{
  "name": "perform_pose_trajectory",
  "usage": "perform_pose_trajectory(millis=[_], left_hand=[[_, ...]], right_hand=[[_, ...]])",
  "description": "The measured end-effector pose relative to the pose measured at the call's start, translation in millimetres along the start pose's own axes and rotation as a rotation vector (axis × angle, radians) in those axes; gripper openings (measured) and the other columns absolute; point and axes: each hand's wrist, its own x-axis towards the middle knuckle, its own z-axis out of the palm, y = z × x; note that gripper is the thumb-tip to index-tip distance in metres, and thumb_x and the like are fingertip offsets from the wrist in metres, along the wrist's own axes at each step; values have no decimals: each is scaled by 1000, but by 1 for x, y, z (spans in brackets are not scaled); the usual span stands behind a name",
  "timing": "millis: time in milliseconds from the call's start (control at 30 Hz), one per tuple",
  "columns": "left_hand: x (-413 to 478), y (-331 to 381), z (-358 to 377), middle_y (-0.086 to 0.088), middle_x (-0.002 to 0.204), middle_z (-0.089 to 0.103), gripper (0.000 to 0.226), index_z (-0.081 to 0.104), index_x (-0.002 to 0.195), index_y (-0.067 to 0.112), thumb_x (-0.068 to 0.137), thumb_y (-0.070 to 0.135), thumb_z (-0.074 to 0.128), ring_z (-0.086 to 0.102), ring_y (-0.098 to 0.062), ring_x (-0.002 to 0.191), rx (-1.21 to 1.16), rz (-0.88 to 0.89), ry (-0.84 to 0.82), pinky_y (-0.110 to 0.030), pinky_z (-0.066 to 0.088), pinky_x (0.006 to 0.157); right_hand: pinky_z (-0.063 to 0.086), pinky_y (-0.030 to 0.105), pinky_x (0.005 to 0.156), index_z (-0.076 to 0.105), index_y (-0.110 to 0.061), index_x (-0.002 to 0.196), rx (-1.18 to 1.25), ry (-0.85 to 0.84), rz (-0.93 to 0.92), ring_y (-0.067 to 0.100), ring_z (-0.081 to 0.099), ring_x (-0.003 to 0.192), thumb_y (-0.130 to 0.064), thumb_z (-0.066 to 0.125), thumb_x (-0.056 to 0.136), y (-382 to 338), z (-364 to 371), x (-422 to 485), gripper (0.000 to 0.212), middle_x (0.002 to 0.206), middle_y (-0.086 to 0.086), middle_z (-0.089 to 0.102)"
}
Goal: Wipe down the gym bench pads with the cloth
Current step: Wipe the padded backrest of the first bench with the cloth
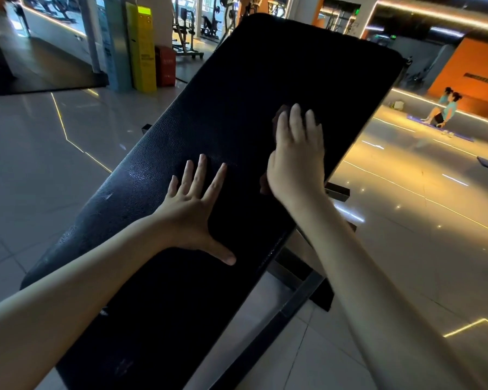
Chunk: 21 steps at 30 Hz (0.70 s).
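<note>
Mostly, right hand (296,153) hides dark cloth (279,116) on bench pad (237,88).

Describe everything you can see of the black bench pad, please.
The bench pad is long, black and round-cornered, running from lower left to upper right in the view. Its cover looks like pebbled leatherette, shiny along the left edge, with pale scuffs near the close end. It sits on a dark metal frame, seen under its right side. The left hand lies flat on it, fingers spread; the right hand presses a dark cloth on it farther up.
</note>
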Motion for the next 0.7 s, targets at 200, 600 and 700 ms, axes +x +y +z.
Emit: perform_pose_trajectory(millis=[200, 600, 700], left_hand=[[3, -2, 3, -12, 148, -45, 157, -43, 132, 34, 36, 86, 69, -37, -33, 138, 1, -7, 20, -52, -8, 118], [1, -3, 1, -12, 147, -46, 160, -39, 140, 31, 36, 85, 70, -38, -32, 137, 10, -2, 9, -50, -12, 118], [-1, -3, 0, -12, 148, -44, 159, -36, 142, 30, 37, 85, 70, -37, -32, 138, 4, 2, 18, -50, -11, 118]], right_hand=[[7, 44, 115, 24, -2, 147, 102, -97, -159, 37, 12, 144, -23, 40, 88, -37, 18, -97, 66, 156, 17, 17], [7, 39, 120, 23, -7, 148, -5, 57, -247, 28, 6, 147, -10, 34, 98, -8, 12, 15, 52, 157, 10, 18], [5, 39, 120, 21, -9, 149, -12, 53, -211, 27, 4, 147, -12, 33, 99, -14, 15, 19, 52, 158, 9, 15]])
